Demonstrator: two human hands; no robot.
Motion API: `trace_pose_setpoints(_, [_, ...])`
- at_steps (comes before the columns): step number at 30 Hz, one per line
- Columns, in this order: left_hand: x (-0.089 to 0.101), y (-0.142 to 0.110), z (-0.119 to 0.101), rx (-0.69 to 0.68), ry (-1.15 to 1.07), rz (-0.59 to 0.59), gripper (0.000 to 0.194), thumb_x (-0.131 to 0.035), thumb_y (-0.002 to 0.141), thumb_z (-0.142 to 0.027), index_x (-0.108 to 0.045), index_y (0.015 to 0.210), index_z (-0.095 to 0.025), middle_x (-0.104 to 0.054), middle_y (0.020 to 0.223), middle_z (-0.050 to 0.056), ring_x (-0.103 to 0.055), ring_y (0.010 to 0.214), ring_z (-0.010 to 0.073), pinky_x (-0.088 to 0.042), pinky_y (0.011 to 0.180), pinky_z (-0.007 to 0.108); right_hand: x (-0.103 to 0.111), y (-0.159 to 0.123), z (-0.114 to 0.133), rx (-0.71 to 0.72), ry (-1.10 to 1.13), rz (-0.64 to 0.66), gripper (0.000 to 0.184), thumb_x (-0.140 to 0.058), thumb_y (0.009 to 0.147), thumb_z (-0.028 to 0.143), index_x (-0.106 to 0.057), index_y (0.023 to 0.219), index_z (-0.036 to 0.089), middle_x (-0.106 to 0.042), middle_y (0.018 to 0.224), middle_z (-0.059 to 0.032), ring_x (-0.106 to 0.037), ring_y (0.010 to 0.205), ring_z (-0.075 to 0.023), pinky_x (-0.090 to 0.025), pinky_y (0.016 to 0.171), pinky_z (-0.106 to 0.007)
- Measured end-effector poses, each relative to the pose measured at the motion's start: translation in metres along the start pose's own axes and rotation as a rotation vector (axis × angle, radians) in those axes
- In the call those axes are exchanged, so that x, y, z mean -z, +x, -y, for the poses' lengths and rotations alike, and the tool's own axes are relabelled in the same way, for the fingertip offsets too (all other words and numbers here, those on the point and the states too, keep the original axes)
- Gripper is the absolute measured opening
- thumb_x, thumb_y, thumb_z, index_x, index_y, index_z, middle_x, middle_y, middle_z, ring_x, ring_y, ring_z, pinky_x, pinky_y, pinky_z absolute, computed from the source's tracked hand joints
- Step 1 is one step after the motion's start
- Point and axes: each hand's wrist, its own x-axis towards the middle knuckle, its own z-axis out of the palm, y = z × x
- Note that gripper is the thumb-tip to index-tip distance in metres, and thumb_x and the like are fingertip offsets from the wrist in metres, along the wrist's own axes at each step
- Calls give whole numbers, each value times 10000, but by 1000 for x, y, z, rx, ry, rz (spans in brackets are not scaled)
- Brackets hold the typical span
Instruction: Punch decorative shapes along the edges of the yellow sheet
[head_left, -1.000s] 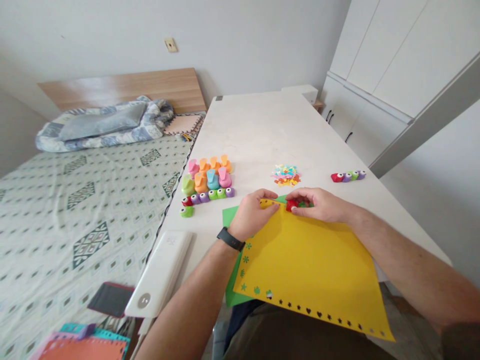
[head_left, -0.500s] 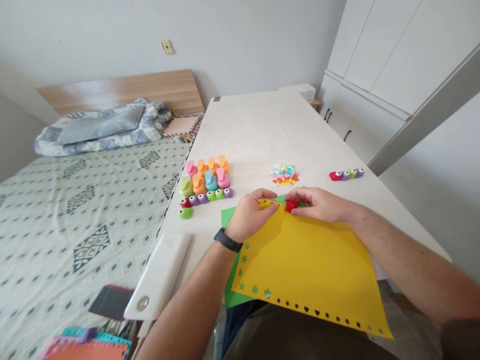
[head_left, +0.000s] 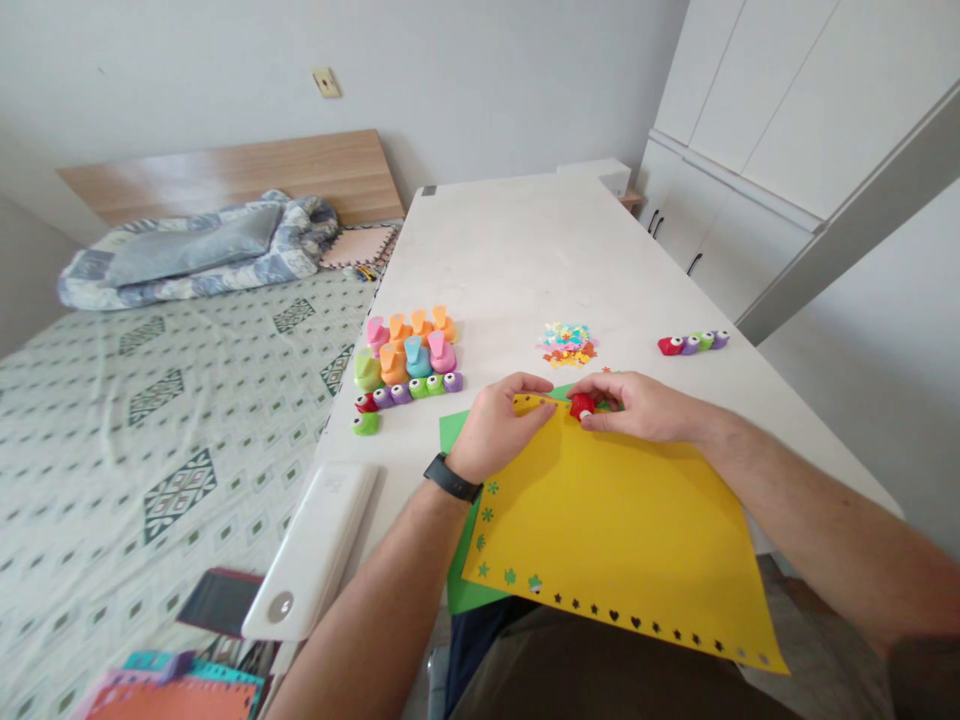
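A yellow paper sheet (head_left: 615, 520) lies over a green sheet (head_left: 454, 430) at the table's near edge, with small shapes punched along its left, bottom and top edges. My right hand (head_left: 637, 405) grips a small red craft punch (head_left: 580, 407) at the sheet's far edge. To its left, my left hand (head_left: 510, 425) holds the same edge, thumb on top and fingers curled beyond it. A heap of colourful punched-out paper bits (head_left: 568, 345) lies just past my hands.
Larger craft punches (head_left: 394, 362) stand in rows on the left, with smaller punches (head_left: 418, 387) before them. Another short row of small punches (head_left: 705, 343) is at the right. A long white device (head_left: 319, 550) lies at the table's left edge, beside the bed (head_left: 172, 420).
The red punch has turned slightly in my right hand and now shows a white spot. A small orange-red bit has come into view beyond my right hand. My view has shifted slightly.
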Motion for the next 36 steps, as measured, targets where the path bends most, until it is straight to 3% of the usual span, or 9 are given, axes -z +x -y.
trace_pose_setpoints(23, [0,-2,-1,-13,-7,-22,239,-658,870,-322,-704,1078,-213,-743,1091,34,-689,1003,184,-527,947,334,-10,2,-6,-49,213,-27,289,-707,832,335,-654,1068,177,-668,934,-47,-599,819,-172,-476,741,-312])
trace_pose_setpoints(36, [-1,-2,-1,-2,-1,-18,243,-654,867,-318,-703,1082,-216,-741,1104,36,-684,1027,194,-527,947,334,-10,3,0,-96,131,-50,236,-696,820,319,-655,1012,190,-638,846,-19,-560,751,-166,-444,706,-314])
